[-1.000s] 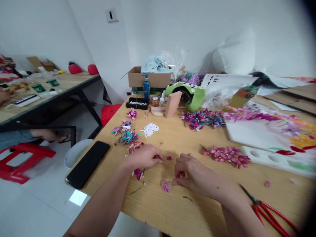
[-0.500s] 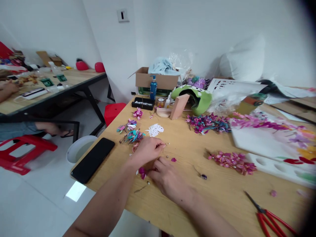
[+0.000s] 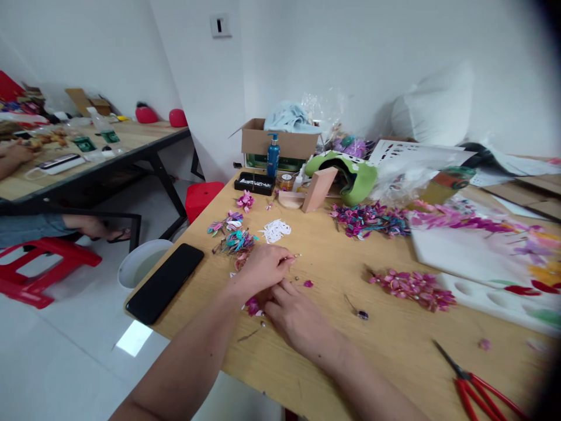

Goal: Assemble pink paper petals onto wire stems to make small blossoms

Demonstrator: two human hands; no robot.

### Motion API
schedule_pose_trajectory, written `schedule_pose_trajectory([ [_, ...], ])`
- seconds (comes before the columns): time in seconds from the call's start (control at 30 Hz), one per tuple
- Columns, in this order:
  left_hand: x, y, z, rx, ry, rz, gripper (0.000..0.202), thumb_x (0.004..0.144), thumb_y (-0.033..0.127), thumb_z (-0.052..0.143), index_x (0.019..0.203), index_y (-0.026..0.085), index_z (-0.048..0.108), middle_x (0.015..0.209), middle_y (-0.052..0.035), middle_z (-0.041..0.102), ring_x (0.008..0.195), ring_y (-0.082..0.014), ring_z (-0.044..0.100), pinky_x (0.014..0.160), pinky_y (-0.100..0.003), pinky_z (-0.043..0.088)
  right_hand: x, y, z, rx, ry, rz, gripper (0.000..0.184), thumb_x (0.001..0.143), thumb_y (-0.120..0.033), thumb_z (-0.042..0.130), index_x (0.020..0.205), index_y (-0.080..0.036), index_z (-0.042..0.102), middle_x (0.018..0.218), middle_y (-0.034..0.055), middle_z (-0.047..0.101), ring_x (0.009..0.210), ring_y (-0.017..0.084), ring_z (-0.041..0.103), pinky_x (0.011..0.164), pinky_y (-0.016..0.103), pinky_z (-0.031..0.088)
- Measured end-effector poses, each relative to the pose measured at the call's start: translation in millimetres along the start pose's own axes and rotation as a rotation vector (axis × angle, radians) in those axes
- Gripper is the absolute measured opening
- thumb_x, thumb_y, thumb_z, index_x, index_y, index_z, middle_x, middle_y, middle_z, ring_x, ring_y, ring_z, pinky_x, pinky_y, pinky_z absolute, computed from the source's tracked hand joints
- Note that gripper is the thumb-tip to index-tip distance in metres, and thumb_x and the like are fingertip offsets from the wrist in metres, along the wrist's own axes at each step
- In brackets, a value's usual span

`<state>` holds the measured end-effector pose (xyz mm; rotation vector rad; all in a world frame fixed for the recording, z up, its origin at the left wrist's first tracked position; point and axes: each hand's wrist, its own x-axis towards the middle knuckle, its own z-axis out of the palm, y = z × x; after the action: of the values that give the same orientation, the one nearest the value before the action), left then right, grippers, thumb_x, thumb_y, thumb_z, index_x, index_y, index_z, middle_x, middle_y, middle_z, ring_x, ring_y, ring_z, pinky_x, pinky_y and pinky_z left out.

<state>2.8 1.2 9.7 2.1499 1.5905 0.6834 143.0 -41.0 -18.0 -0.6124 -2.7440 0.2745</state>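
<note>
Over the table's near left part, my left hand [image 3: 266, 266] is closed in a pinch. A tiny pale bead-like bit [image 3: 298, 255] shows just beyond its fingertips; whether it is held is unclear. My right hand [image 3: 293, 310] lies just below it, fingers curled together and touching or nearly touching the left hand. What it pinches is hidden. Magenta petals [image 3: 252, 306] peek out left of the right fingers. A small pearl on a wire [image 3: 262, 323] lies below them, and a loose magenta petal [image 3: 308, 283] lies to the right.
A black phone [image 3: 165, 283] lies at the left edge. White petal pieces [image 3: 276, 231] and teal flowers [image 3: 237, 241] lie beyond my hands. To the right are a dark wire spool [image 3: 362, 314], a pink flower bunch [image 3: 414, 287] and red-handled pliers [image 3: 471, 380]. Another person's arm [image 3: 15, 156] rests at the left table.
My right hand has shifted very slightly, closer to the left hand. The left hand keeps its pinch almost in place.
</note>
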Motion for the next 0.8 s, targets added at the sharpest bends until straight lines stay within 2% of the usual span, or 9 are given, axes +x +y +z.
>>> schedule_pose_trajectory([
  [0.2,0,0,0.9,0.022,-0.010,-0.001,0.023,0.084,0.026,0.050,0.083,0.020,0.073,0.082,-0.0024,0.074,0.071,-0.0157,0.062,0.063,-0.024,0.040,0,-2,-2,-0.017,-0.047,-0.005,0.011,0.089,-0.015,0.050,0.092,-0.015,0.061,0.103,0.0093,0.055,0.099,0.023,0.043,0.085,0.036,0.041],
  [0.37,1,-1,1.1,0.014,0.000,0.007,0.025,0.085,0.026,0.050,0.081,0.019,0.073,0.078,-0.0027,0.074,0.066,-0.0145,0.060,0.058,-0.023,0.038,-4,-1,-8,0.140,0.001,0.055,0.015,0.090,-0.014,0.046,0.088,-0.017,0.061,0.092,0.0076,0.056,0.090,0.021,0.044,0.078,0.035,0.040],
  [0.6,1,-4,2.5,-0.152,0.033,-0.042,0.023,0.083,0.026,0.052,0.081,0.016,0.072,0.077,-0.0026,0.072,0.063,-0.0130,0.056,0.055,-0.022,0.038,-8,9,-13,0.531,0.173,0.237,0.011,0.083,-0.012,0.053,0.081,-0.018,0.062,0.082,0.0047,0.057,0.082,0.018,0.050,0.074,0.032,0.040],
  [0.7,2,-5,1.3,-0.306,0.045,-0.067,0.023,0.081,0.029,0.054,0.078,0.013,0.071,0.068,-0.0021,0.068,0.058,-0.0116,0.053,0.052,-0.021,0.036,-8,18,-17,0.714,0.244,0.401,0.008,0.081,-0.018,0.056,0.076,-0.017,0.063,0.077,0.0036,0.058,0.075,0.016,0.051,0.068,0.029,0.039],
  [0.8,1,-2,-4.7,-0.505,-0.035,-0.069,0.025,0.079,0.033,0.058,0.076,0.011,0.069,0.063,-0.0011,0.063,0.054,-0.0098,0.049,0.049,-0.020,0.035,-11,28,-21,0.952,0.292,0.556,0.012,0.078,-0.027,0.059,0.075,-0.016,0.062,0.070,0.0014,0.057,0.066,0.014,0.049,0.061,0.027,0.037],
])
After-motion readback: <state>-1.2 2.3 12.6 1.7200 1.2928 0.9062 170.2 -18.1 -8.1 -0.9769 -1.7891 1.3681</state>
